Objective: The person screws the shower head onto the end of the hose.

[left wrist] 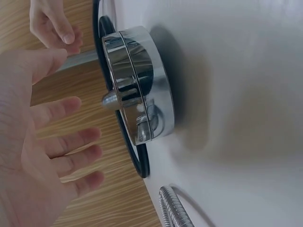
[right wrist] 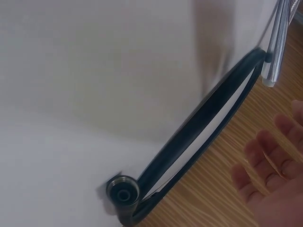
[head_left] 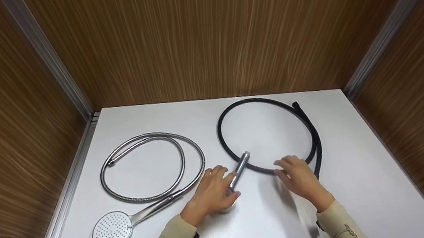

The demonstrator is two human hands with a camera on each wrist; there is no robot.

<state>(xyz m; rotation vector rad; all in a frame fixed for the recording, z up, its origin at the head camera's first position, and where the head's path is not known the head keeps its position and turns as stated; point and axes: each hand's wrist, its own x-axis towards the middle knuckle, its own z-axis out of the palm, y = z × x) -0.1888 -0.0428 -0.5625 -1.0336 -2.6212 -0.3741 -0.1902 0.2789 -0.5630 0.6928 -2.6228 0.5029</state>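
Observation:
A chrome handheld shower head lies in the middle of the table, its handle end overlapping the loop of a black shower hose in the head view. Over its round head hovers my left hand, hiding much of it. The left wrist view shows that hand's spread fingers apart from the shower head's shiny disc. My right hand hangs above the near right part of the hose loop, fingers loosely bent and holding nothing. In the right wrist view the hose's end fitting faces the camera.
On the left lies a second shower head with a white nozzle face, joined to a coiled silver metal hose. Wood-grain panels wall the white table at the back and both sides.

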